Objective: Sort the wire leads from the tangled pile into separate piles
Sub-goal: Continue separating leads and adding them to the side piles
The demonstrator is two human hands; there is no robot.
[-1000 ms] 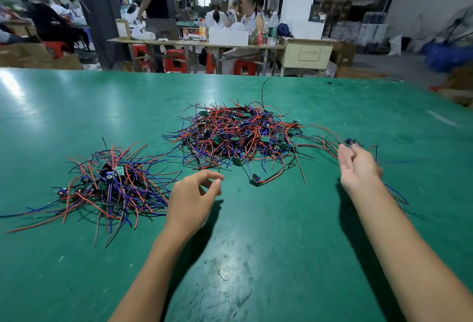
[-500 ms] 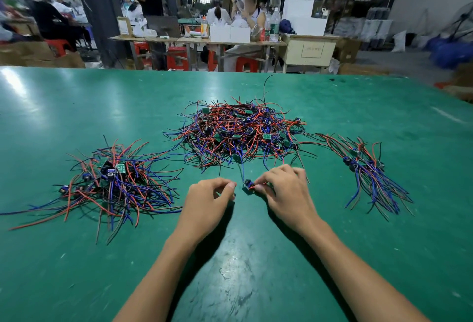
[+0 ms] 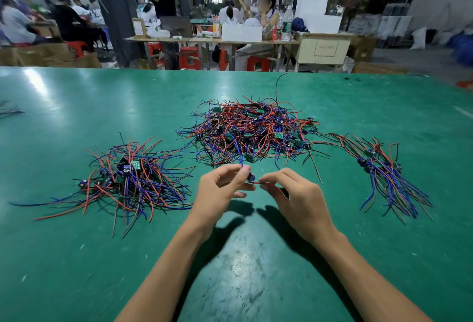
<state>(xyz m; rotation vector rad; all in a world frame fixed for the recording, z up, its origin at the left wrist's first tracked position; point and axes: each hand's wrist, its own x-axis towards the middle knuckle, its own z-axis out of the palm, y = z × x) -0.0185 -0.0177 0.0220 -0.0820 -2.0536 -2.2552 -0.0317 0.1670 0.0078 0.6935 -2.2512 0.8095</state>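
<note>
Both hands are up over the green table [image 3: 76,257], meeting just in front of the big tangled pile [image 3: 250,132]. The left hand [image 3: 220,193] has its thumb and forefinger curled in and pinched at the tips, nipping a blue wire that rises toward the pile; the other fingers hang loosely bent below. The right hand [image 3: 297,196] mirrors it, fingers curled, thumb and forefinger pinching the red end of the same wire lead [image 3: 252,179]. That lead, with a small dark part at its middle, spans the narrow gap between the two sets of fingertips, lifted off the table. Whether it is fully free of the pile, I cannot tell; the blue strand runs right up to the pile's near edge.

The tangled pile sits in the middle of the table, red and blue wires knotted around little green boards, one black wire sticking straight up at the back. To the left, well apart, a looser left pile [image 3: 133,180] fans out with wire ends pointing every way. To the right, a slimmer right pile [image 3: 384,173] lies combed in one direction, ends trailing toward the near right. Behind the table, people sit at workbenches with red stools.
</note>
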